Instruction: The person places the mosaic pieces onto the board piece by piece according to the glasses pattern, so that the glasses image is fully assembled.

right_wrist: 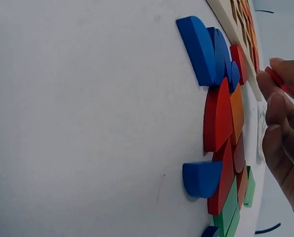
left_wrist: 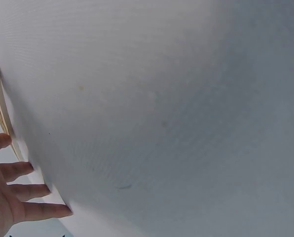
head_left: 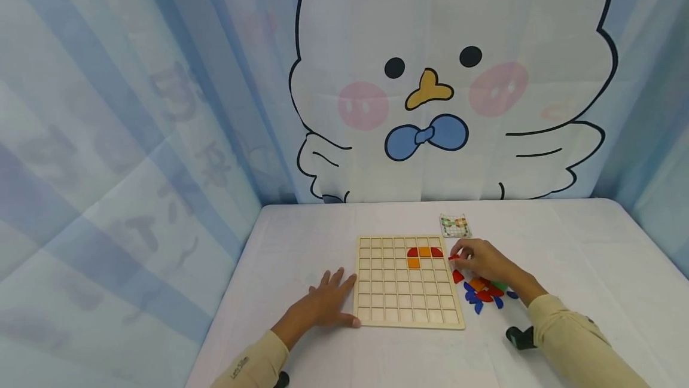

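A wooden grid board (head_left: 404, 302) lies on the white table. In its upper right cells sit two red pieces (head_left: 412, 252) with an orange square (head_left: 424, 251) between them, and another orange square (head_left: 413, 263) below the left red one. My left hand (head_left: 327, 302) rests at the board's left edge, fingers spread, thumb by the lower left corner. Just off the board's upper right edge, my right hand (head_left: 484, 260) pinches a small red piece (right_wrist: 275, 77) between thumb and index finger; its full shape is hidden. A loose red piece (head_left: 458, 277) lies below that hand.
Right of the board lies a pile of loose blocks: several blue pieces (right_wrist: 196, 49), red ones (right_wrist: 219, 118), an orange one (head_left: 476, 284) and green ones (right_wrist: 228, 207). A small printed pattern card (head_left: 455, 226) lies behind the board. A patterned curtain (head_left: 430, 179) hangs beyond the table.
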Demonstrator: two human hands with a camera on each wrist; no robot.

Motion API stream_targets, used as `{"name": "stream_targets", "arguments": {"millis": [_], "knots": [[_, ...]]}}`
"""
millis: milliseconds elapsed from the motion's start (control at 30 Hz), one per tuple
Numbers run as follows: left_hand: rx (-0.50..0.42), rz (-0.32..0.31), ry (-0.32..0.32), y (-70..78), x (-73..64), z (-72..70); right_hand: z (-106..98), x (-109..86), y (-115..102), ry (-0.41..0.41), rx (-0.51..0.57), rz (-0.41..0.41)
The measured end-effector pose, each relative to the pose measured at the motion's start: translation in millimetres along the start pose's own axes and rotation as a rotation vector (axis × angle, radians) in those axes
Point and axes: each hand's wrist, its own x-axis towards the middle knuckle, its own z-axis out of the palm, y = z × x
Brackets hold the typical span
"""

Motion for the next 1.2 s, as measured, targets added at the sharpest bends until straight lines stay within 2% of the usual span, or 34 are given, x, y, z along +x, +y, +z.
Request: {"name": "stream_targets", "arguments": {"millis": [200,300,633,900,1100,1200], "knots": [[-0.005,0.002,-0.004,-0.3,-0.4,-1.6,4.6,2.9,-5.0,-0.054,0.093,0.015],[-0.003,0.002,-0.001,-0.4,-0.6,-0.7,6.1,4.0,-6.4,-0.088,0.14,-0.016],[-0.005,-0.006,-0.001,0.4,-0.7,-0.3,13.1,9.0,-10.2,-0.2,0.202,-0.126],[-0.012,0.003,0.001,-1.3,0.3,0.7,27.8,13.4,-20.4,-0.173,0.21,-0.155],[-0.033,0.012,0.006,-4.4,2.4,2.5,39.2,14.5,-28.7,-0.117,0.088,-0.244],[-0.033,0.013,0.006,-5.2,3.3,4.1,44.9,15.2,-31.8,-0.088,0.037,-0.259]]}}
